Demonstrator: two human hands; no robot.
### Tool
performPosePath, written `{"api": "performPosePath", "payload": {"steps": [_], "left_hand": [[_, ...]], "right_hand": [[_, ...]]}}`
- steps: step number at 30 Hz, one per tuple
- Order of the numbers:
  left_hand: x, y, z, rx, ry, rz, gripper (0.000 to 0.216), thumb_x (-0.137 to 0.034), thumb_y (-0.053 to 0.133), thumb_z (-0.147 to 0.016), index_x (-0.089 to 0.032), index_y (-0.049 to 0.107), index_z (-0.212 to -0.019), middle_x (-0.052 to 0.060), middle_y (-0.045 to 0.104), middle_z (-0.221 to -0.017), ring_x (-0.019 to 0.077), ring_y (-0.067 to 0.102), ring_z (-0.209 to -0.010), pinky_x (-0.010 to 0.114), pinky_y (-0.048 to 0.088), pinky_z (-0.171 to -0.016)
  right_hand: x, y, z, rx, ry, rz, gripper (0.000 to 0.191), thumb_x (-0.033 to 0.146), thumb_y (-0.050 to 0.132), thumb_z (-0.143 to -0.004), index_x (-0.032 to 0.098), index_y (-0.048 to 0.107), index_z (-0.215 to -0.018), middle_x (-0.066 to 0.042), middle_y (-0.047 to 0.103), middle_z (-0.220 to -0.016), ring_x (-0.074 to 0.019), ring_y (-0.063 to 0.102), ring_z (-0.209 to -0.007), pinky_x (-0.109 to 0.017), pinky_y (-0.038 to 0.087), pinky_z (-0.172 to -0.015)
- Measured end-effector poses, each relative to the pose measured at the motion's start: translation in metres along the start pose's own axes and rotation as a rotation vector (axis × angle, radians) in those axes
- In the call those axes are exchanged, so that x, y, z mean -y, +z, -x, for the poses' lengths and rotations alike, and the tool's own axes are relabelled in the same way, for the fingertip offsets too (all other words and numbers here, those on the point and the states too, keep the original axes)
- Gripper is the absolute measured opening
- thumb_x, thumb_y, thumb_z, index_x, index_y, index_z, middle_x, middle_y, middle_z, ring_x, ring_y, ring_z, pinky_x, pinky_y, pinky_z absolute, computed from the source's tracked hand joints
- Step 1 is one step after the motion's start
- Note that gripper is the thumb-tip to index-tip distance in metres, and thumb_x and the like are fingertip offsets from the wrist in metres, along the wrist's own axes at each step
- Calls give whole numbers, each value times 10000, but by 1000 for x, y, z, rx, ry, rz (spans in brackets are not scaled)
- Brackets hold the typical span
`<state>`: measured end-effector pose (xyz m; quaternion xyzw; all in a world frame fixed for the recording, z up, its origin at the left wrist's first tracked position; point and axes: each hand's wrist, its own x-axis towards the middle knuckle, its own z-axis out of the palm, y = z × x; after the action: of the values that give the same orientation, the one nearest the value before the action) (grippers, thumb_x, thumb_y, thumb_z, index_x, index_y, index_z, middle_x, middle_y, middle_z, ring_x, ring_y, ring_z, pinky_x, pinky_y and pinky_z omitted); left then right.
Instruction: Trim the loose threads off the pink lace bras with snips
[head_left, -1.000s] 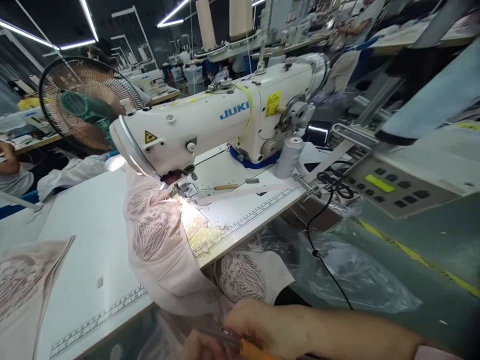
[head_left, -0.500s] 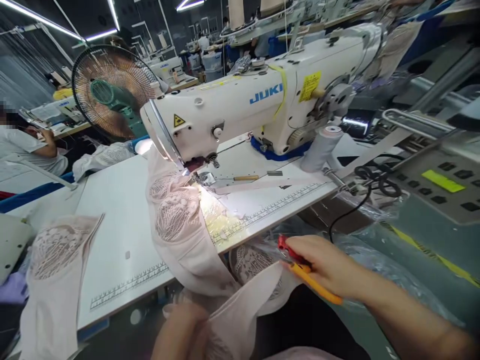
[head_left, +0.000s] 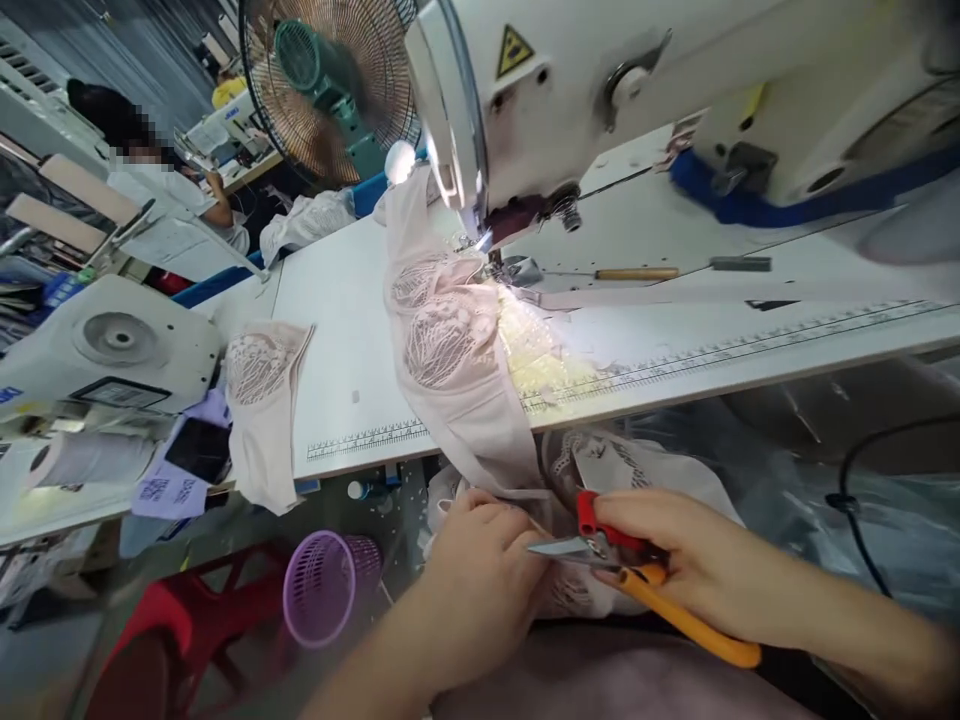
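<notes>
- The scissors point(head_left: 598, 547) with red and orange handles are being gripped by the right hand point(head_left: 686, 545), clamped around the handles, just in front of the table's front edge.
- The blades are being pointed at the left hand point(head_left: 484, 580); whether skin or cloth is being touched cannot be told.
- Pink fabric point(head_left: 551, 510) is being clasped in the left hand's curled fingers, below the front edge; which garment is being held cannot be told.
- A pink lace bra point(head_left: 469, 400) is being carried by the white sewing table point(head_left: 352, 330), hanging over its front edge, its upper part being lit beneath the sewing machine point(head_left: 555, 130).
- A second lace piece point(head_left: 637, 465) is being partly hidden by the right hand, below the front edge.
- A third lace piece point(head_left: 262, 410) is being supported farther left, its lower end overhanging the front edge.
</notes>
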<state>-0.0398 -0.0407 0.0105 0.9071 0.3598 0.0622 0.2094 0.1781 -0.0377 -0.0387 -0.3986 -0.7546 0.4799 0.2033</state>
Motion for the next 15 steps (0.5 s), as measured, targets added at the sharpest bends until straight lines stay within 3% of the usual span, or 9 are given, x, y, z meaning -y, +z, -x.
{"api": "performPosePath", "payload": {"steps": [5, 8, 11, 15], "left_hand": [[17, -11, 28, -41, -97, -49, 232, -172, 446, -967, -168, 677, -969, 57, 698, -810, 196, 640, -754, 441, 475, -897], [28, -16, 45, -111, -137, 19, 234, -155, 461, -962, -168, 691, -1003, 59, 689, -821, 192, 643, -753, 406, 506, -841], [35, -15, 60, -244, -177, 199, 234, -139, 499, -953, -182, 703, -1060, 64, 675, -850, 175, 651, -777, 309, 536, -736], [36, -4, 68, -486, -265, 476, 233, -103, 594, -903, -228, 700, -1069, 55, 702, -924, 179, 679, -906, 295, 552, -843]], "right_hand": [[-1, -3, 1, 31, 16, -70, 323, 284, 512, -860, 258, 266, -652, 30, 394, -637, -163, 333, -578, -275, 297, -510], [0, -3, 3, 27, 4, -66, 311, 233, 510, -838, 260, 259, -657, 42, 371, -636, -156, 321, -568, -275, 287, -507], [-4, -2, 5, 16, -17, -60, 310, 210, 507, -829, 261, 245, -671, 46, 366, -650, -155, 317, -571, -271, 291, -508], [-6, -3, 6, 18, -35, -74, 261, 198, 469, -842, 257, 268, -686, 46, 379, -661, -155, 337, -571, -258, 320, -502]]}}
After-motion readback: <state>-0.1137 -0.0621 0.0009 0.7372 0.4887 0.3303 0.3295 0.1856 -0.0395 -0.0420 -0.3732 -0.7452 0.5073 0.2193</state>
